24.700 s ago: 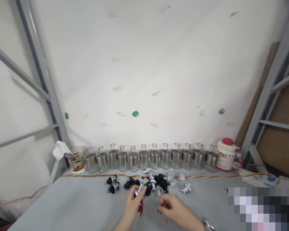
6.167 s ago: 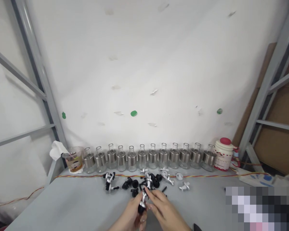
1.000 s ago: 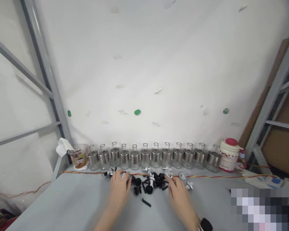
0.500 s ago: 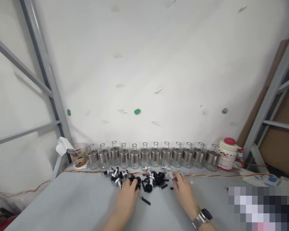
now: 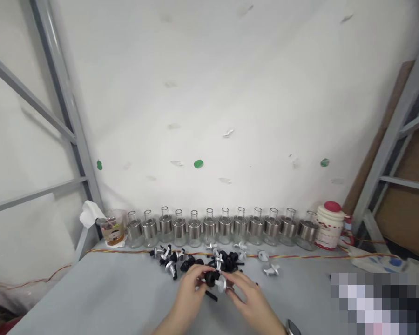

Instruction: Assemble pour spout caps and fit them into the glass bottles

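Note:
My left hand (image 5: 190, 291) pinches a black rubber stopper (image 5: 210, 278) just above the grey table (image 5: 101, 298). My right hand (image 5: 246, 293) pinches a silver spout cap (image 5: 222, 284) right beside that stopper, and the two parts touch. Behind my hands lies a heap of loose black stoppers and silver spouts (image 5: 226, 260). Further left sits a small group of assembled pourers (image 5: 167, 258). A short black tube (image 5: 211, 296) lies on the table below my hands.
A row of several glass bottles with steel sleeves (image 5: 209, 229) stands along the wall. A plastic cup (image 5: 111, 229) stands at its left end, a red-lidded white jar (image 5: 330, 224) at its right. A twisted red-yellow cable (image 5: 125, 251) runs in front. Metal shelving (image 5: 391, 135) flanks the right.
Both hands reached into the heap of parts, then drew back toward me and came together, the left one now holding a black stopper and the right one a silver spout cap.

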A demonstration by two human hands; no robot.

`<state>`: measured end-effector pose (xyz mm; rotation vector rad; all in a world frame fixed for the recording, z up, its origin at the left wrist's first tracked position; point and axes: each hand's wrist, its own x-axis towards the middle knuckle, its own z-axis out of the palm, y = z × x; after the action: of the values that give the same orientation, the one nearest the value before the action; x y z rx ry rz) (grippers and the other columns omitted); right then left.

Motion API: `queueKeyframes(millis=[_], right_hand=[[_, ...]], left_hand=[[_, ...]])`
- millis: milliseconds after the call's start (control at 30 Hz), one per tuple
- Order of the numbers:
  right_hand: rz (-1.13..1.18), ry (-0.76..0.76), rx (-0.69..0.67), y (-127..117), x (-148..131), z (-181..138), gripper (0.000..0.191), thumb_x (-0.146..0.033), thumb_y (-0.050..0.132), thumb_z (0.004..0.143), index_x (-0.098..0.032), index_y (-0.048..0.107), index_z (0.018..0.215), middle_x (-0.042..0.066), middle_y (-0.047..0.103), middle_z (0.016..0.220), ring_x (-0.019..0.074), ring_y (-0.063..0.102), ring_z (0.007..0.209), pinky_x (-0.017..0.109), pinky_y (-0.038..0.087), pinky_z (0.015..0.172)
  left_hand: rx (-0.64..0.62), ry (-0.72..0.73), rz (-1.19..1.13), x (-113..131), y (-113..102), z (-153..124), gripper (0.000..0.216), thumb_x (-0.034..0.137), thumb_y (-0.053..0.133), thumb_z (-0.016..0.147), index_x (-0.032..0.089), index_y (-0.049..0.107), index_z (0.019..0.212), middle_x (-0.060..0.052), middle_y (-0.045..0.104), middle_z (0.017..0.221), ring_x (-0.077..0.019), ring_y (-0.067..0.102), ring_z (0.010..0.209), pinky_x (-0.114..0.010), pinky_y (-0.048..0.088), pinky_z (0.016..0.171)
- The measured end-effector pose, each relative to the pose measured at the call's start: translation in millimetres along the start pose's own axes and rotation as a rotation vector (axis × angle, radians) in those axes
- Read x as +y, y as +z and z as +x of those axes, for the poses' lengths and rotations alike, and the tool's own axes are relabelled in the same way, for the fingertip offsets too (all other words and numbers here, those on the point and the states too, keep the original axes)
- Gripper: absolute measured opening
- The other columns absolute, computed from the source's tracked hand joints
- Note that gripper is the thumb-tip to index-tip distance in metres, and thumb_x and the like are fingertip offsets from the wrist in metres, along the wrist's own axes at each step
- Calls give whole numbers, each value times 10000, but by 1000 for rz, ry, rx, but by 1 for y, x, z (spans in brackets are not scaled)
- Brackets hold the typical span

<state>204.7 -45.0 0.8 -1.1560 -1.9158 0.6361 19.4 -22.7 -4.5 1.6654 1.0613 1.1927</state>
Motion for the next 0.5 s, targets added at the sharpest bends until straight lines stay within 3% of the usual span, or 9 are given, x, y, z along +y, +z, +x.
queueKeyframes(millis=[167, 300, 500], right_hand=[[-29, -10, -25, 6, -5, -2, 318, -181, 438, 806, -228, 566, 1093, 53, 621, 911, 169, 575, 841, 263, 442, 782], [-30, 26, 43, 11, -5, 0, 209, -186, 446, 791, -199, 630, 891, 35, 613, 771, 160, 567, 703, 256, 447, 681], [141, 224, 42, 14, 0, 4, 181, -260, 512, 738, -173, 625, 627, 11, 575, 609, 141, 532, 556, 232, 430, 523]], left_hand=[[-67, 68, 56, 3, 2, -4, 429, 104, 380, 751, 265, 583, 1092, -51, 574, 981, -153, 569, 825, -277, 508, 678], [-115, 98, 118, 5, 8, -10, 430, 126, 379, 798, 246, 506, 1191, -62, 580, 1059, -154, 563, 889, -285, 472, 791], [-223, 155, 155, -2, 17, -20, 647, 120, 429, 786, 226, 161, 1366, -92, 379, 1340, -173, 510, 1056, -314, 406, 920]])
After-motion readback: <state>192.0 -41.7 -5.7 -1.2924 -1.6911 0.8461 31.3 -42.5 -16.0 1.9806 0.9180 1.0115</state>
